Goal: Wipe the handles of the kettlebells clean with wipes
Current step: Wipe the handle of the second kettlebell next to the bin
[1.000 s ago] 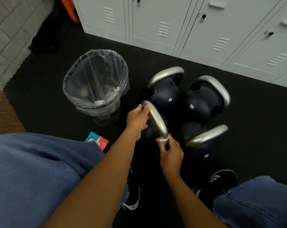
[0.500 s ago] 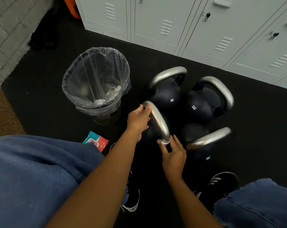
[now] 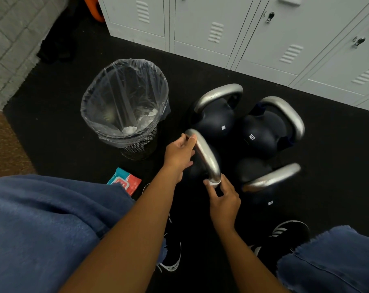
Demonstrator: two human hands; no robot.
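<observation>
Several dark blue kettlebells with silver handles stand together on the black floor mat. My left hand [image 3: 180,153] grips the far end of the nearest kettlebell's handle [image 3: 206,154]. At the handle's near end my right hand [image 3: 222,197] pinches a small white wipe [image 3: 215,182] against the metal. Behind it stand the 8 kg kettlebell [image 3: 216,119] and the 12 kg kettlebell [image 3: 264,132]. A fourth kettlebell [image 3: 270,178] sits to the right.
A wire waste bin [image 3: 124,106] lined with clear plastic holds used wipes, left of the kettlebells. A red and teal wipes pack [image 3: 125,181] lies by my left knee. Grey lockers [image 3: 242,32] line the back. My black shoes [image 3: 285,235] are below.
My right hand has loosened at the handle's near end, fingers spreading so the white wipe shows. My left hand has kept its grip on the far end.
</observation>
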